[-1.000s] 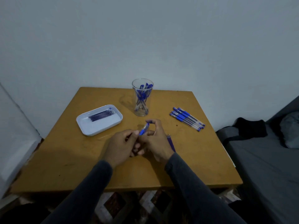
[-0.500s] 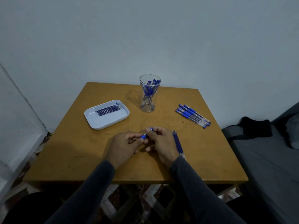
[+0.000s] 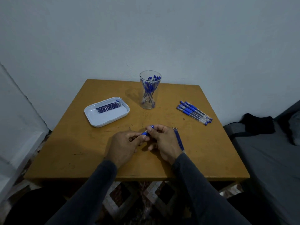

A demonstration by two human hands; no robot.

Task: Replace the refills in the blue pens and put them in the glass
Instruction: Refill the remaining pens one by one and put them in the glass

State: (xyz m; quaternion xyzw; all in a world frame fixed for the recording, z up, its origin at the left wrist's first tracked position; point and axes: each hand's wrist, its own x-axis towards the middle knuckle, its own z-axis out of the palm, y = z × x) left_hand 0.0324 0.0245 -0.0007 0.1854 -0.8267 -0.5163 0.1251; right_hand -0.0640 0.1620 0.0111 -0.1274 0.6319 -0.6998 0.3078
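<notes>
L hand (image 3: 124, 144) & R hand (image 3: 164, 142) both pinching one blue pen (image 3: 148, 131) above table (image 3: 78, 153). Glass (image 3: 150, 90) w/ pens behind; loose refills (image 3: 179, 139) beside R wrist.

A: Most of the blue pen (image 3: 148, 131) is hidden between the left hand (image 3: 123, 145) and the right hand (image 3: 164, 142).
B: The refills (image 3: 179, 139) just beside the right hand vanish behind its wrist.
</notes>
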